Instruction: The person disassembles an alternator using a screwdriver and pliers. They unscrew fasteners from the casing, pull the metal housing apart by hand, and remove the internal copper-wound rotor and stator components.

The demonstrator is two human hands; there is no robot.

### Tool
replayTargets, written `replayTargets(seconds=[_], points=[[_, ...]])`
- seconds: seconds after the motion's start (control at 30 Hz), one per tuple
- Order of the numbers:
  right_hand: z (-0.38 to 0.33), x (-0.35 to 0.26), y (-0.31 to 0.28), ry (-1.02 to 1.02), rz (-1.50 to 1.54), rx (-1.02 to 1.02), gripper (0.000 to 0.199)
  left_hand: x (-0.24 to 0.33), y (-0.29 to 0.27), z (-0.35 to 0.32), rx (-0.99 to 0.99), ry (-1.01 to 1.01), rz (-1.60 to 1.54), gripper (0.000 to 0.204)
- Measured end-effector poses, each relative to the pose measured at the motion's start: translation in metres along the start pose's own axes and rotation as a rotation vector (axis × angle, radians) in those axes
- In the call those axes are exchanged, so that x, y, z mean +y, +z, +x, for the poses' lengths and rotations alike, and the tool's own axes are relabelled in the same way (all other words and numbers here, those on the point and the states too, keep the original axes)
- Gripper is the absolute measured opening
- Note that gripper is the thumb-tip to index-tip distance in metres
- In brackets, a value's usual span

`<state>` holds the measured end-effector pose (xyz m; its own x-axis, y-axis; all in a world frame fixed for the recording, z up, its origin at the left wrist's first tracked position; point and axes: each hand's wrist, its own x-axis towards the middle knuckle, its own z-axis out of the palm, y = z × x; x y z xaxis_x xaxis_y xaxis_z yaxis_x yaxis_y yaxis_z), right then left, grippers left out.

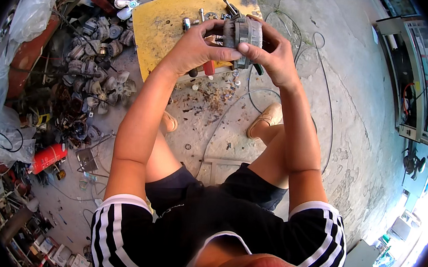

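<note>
Between my two hands I hold a small grey electric motor with a ribbed, banded round housing, above the near part of a worn yellow tabletop. My left hand wraps its left side, thumb along the near face. From the right, my right hand grips it, thumb pressed on the middle band. Beneath the motor, a red-handled tool and a green piece stick out, partly hidden. A shiny metal socket-like part lies left of the motor. Dark tool ends show behind it.
A heap of old motors and fan parts fills the floor at left, with a white fan blade and a red cylinder. Debris and a looping grey cable lie on the concrete. A metal-framed cabinet stands at right.
</note>
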<state>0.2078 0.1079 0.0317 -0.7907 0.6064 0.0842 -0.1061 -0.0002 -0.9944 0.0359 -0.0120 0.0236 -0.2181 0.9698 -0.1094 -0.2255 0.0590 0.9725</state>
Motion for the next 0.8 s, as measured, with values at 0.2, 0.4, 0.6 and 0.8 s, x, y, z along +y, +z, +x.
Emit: replayTargets(seconds=[0.2, 0.4, 0.6, 0.8], points=[[-0.0001, -0.0003, -0.0051, 0.035, 0.002, -0.014, 0.074, 0.0017, -0.0035, 0.0009, -0.03, 0.004, 0.005, 0.077], [-0.0008, -0.001, -0.0039, 0.013, 0.003, -0.014, 0.075, 0.0016, -0.0023, 0.0007, -0.019, 0.01, 0.024, 0.077], [0.0001, 0.0001, -0.0005, -0.024, 0.018, 0.018, 0.075, -0.0027, -0.0049, 0.0056, -0.022, -0.003, 0.099, 0.089], [-0.0001, -0.0022, -0.0008, -0.004, 0.006, 0.014, 0.074, -0.0009, -0.0035, 0.0049, 0.006, 0.028, 0.093, 0.081]])
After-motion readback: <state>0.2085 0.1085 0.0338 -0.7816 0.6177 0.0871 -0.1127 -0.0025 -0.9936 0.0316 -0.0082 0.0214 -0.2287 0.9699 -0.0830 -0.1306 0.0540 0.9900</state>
